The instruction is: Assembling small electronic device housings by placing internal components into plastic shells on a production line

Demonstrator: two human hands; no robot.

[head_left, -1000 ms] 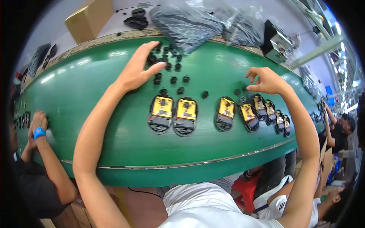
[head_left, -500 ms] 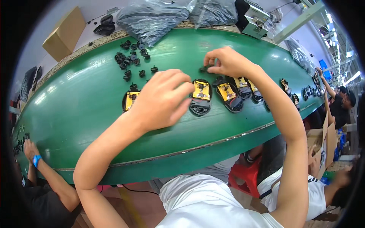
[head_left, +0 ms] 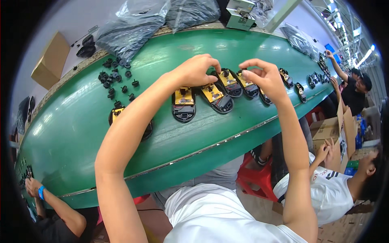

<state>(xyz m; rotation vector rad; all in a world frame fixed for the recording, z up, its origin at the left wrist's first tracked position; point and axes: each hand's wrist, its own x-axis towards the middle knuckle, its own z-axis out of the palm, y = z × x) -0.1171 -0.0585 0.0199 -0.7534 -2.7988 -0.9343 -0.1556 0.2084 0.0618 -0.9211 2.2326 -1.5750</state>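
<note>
A row of black oval housings with yellow circuit boards lies on the green work surface. My left hand [head_left: 196, 72] reaches over the upper end of a slanted housing [head_left: 219, 99]. Its thumb and forefinger are bent together; what they pinch is hidden. To the right, my right hand [head_left: 265, 79] curls thumb and fingers at the top of another housing [head_left: 249, 88], a small dark part by the thumb tip. Between the hands lies a further housing [head_left: 229, 84]. One more housing [head_left: 183, 107] lies below my left wrist; my left forearm partly covers another [head_left: 115, 112].
Several black knob-like parts [head_left: 115, 75] lie loose at the upper left. Plastic bags [head_left: 129, 30], a cardboard box [head_left: 50, 60] and a metal case [head_left: 240, 16] stand along the far edge. More housings [head_left: 300, 92] lie to the right. Co-workers' arms [head_left: 60, 204] reach in at both sides.
The view has swung right. My left hand has moved rightward to the slanted housing, and my right hand has shifted right along the row, away from the dark part it was fingering.
</note>
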